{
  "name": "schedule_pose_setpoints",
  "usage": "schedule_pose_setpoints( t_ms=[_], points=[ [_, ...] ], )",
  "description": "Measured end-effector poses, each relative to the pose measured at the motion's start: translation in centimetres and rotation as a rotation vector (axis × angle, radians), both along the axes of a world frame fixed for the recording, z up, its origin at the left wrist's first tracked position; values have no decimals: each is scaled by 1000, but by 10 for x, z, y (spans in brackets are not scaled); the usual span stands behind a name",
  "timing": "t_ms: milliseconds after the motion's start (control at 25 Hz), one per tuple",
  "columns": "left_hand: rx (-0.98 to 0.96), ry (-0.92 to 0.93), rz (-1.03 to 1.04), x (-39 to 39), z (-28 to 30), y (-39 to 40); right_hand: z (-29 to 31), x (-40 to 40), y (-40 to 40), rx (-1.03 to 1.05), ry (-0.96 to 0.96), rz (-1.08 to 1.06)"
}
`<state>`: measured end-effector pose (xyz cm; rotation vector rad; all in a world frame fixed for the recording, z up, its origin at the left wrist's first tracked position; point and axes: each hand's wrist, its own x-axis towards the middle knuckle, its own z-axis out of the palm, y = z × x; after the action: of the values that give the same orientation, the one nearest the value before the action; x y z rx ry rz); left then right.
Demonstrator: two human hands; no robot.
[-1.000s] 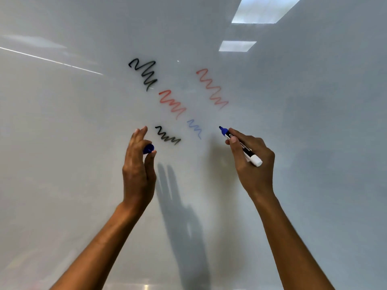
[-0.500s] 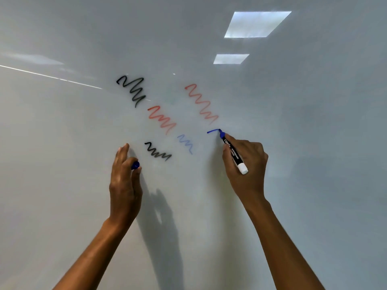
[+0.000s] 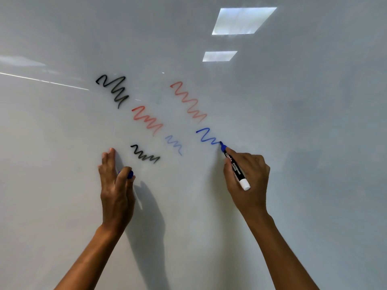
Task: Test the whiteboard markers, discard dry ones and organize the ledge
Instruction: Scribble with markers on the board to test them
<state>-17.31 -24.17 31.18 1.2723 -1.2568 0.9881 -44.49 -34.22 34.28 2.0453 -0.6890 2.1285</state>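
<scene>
My right hand [image 3: 249, 181] grips a blue whiteboard marker [image 3: 235, 167] with a black barrel and white end. Its tip touches the whiteboard [image 3: 303, 126] at the end of a fresh, dark blue squiggle [image 3: 207, 137]. My left hand [image 3: 115, 185] rests against the board lower left, its upper fingers straight on the surface, while thumb and a finger pinch the blue marker cap [image 3: 129, 174]. Older test marks sit between and above the hands: two black squiggles [image 3: 114, 88], two pale red ones [image 3: 146, 119] and a faint light blue one [image 3: 173, 143].
The glossy board fills the whole view and reflects two ceiling light panels [image 3: 243, 20] at the upper right. Shadows of both arms fall on the board below the hands. The ledge is out of view.
The marker tip reached the board and drew a blue zigzag running down to the right. My left hand sank lower and came to rest against the board with the cap.
</scene>
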Motion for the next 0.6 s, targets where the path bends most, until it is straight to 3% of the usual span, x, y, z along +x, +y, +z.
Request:
schedule_pose_setpoints(
  t_ms=[160, 320, 600],
  points=[
    [28, 5, -6, -2, 0, 3, -2, -4, 8, 60, 5, 62],
    [62, 19, -66, -1, 6, 23, -4, -11, 43, 330, -315, 410],
    [86, 2, -153, -29, 16, 65, -21, 0, 116, 559, -174, 868]
  ],
)
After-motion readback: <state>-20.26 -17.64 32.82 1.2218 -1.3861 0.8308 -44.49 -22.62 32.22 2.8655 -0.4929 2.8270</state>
